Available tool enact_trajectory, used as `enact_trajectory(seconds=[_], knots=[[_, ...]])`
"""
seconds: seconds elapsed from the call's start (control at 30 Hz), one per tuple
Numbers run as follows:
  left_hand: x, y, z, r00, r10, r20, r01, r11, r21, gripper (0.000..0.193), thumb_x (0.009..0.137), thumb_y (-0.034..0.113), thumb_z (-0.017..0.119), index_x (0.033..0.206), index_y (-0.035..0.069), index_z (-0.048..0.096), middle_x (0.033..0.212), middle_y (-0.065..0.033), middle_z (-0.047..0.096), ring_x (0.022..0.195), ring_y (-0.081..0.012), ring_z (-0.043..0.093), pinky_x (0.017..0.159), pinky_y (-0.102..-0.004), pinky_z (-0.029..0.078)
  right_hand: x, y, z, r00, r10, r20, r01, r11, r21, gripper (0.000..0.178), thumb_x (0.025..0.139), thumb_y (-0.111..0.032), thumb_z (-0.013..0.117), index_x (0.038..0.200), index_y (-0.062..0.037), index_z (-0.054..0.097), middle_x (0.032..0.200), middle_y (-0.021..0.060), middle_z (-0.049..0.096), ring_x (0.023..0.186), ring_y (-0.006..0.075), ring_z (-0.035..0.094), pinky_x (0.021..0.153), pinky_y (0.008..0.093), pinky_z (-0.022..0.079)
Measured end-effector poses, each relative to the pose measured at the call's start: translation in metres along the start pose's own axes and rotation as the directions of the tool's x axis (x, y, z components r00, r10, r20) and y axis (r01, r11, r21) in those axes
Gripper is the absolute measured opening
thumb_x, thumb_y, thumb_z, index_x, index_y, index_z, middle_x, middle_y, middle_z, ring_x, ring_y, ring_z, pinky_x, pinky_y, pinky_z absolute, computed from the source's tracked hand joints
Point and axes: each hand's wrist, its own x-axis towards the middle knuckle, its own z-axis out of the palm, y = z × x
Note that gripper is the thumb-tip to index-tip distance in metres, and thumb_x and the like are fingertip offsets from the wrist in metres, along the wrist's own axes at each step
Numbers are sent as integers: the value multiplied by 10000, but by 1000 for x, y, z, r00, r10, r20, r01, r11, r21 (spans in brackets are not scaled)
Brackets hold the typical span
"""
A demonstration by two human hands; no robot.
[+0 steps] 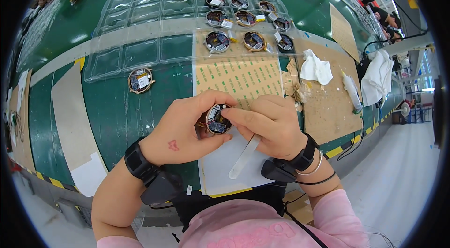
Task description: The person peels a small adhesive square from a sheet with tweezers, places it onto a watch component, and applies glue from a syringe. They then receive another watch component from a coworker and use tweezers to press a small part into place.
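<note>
My left hand is closed round an open, round watch case, with its circuit board facing up. Over the board's right side, the index fingertip of my right hand presses near the top. A flat, translucent stick with a rounded end sticks out below my right palm, gripped by the folded fingers. Both hands are above a sheet of tan adhesive pieces and a white sheet. Another open watch case lies on the green mat to the left of my hands.
A clear compartment tray spans the far side, with several watch cases in its right part. To the right, a brown board bears a crumpled white cloth and a white tube. A grey strip lies left.
</note>
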Motion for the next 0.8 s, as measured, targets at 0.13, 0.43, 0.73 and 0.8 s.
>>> enact_trajectory(seconds=[0.13,0.43,0.73,0.8], knots=[[3,0,0,996,-76,44,74,996,41,479,699,47,775,1141,34,591,946,-52,650,768,-93,614,675,-222,483,-1,3,3,997,-72,-18,70,995,-76,374,620,-38,737,990,-88,709,655,3,521,538,173,530,481,301,407],[2,-3,3,1000,9,25,-12,994,110,472,680,80,785,1115,28,608,973,-112,660,824,-228,659,743,-283,508,0,0,2,993,-116,17,118,982,-148,350,615,-46,737,961,-82,701,662,5,513,542,177,533,484,299,420],[1,-3,6,1000,14,27,-17,992,128,457,689,69,769,1115,30,607,958,-123,660,809,-265,658,729,-295,512,0,1,9,997,-78,6,78,992,-101,269,655,-42,747,905,-66,652,681,39,572,559,207,572,498,308,449],[1,-3,7,1000,10,28,-14,992,125,454,691,66,766,1115,30,608,955,-122,661,808,-269,659,728,-298,513,-1,1,11,997,-79,9,80,991,-112,267,657,-39,749,901,-63,643,682,46,578,559,212,577,497,309,451]])
